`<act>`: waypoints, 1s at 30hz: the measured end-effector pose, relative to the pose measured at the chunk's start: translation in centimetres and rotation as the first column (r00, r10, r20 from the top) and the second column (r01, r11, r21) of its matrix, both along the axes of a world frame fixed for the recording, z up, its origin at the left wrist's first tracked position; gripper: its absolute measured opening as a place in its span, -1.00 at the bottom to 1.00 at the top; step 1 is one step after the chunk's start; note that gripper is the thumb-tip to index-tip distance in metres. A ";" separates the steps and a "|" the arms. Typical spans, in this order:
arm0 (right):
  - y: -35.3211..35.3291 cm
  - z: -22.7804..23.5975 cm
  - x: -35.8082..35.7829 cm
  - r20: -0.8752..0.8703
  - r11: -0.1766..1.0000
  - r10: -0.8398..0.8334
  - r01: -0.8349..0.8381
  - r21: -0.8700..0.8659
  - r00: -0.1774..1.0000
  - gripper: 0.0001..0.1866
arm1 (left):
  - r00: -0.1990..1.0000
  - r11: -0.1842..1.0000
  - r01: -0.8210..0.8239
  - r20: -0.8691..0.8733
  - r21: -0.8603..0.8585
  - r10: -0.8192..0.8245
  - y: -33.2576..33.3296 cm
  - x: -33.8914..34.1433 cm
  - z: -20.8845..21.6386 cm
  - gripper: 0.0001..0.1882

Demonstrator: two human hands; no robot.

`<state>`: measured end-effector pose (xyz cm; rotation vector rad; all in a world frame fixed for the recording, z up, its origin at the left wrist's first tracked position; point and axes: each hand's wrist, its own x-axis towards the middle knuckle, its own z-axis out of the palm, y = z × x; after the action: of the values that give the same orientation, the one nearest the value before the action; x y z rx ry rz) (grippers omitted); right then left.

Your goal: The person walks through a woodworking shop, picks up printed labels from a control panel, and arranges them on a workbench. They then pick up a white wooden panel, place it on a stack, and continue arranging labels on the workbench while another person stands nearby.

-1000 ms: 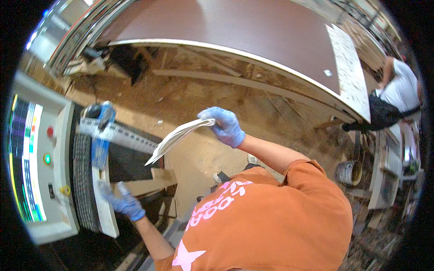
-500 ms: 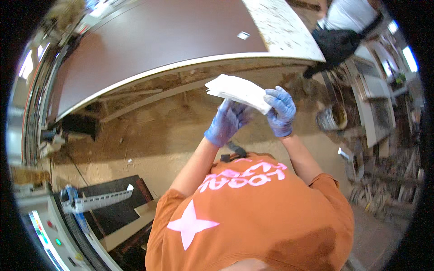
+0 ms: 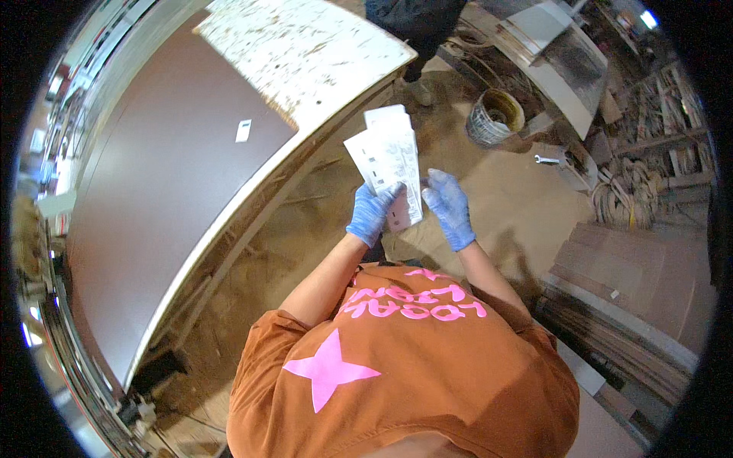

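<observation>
My left hand (image 3: 369,214), in a blue glove, is closed on a loosely fanned stack of white printed paper labels (image 3: 391,156), with the thumb across their front. The labels stand up from the hand above the floor. Just beside their right edge is my right hand (image 3: 450,209), gloved in the same blue. Its fingers are slightly bent and apart, with nothing visible in them. A single white label (image 3: 243,130) lies on a large brown board (image 3: 175,153) to the left.
A white paint-spattered surface (image 3: 305,53) adjoins the brown board. Beyond it stands a person in dark trousers (image 3: 420,27). A stained bucket (image 3: 495,118) sits on the floor at right, near a wrench (image 3: 547,159) and scrap racks. Brown panels (image 3: 634,275) lie lower right.
My view has turned right, shifting the board leftward. The labels have tipped upright, showing their printed faces. My right hand has let go of their edge; my left still holds them.
</observation>
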<state>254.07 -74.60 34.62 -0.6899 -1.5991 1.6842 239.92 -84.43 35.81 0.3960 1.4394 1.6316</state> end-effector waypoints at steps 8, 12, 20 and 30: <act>10.2 -0.2 -7.2 0.110 0.956 -0.288 0.292 -0.030 0.951 -0.68 | 0.835 0.969 0.242 -0.497 -0.055 -0.237 12.9 -5.7 -1.4 -0.41; 14.8 -0.8 -7.8 0.159 0.909 -0.411 0.417 -0.004 0.898 -0.81 | 0.945 0.943 0.311 -0.148 0.116 -0.293 18.4 -7.5 -0.3 -0.47; 25.7 -4.7 -5.7 -0.057 0.811 -0.510 0.458 -0.365 0.858 -0.69 | 0.936 0.937 0.345 0.092 -0.050 -0.340 30.7 -7.4 -2.5 -0.66; 46.6 -4.9 -1.6 -0.172 0.734 -0.452 0.255 -0.629 0.875 -0.65 | 0.978 0.983 0.151 0.164 -0.103 -0.133 49.3 -4.5 -4.4 -0.71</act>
<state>252.47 -27.96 29.70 -0.9070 -0.6341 1.8745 235.44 -35.09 31.36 0.2915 1.3484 1.4256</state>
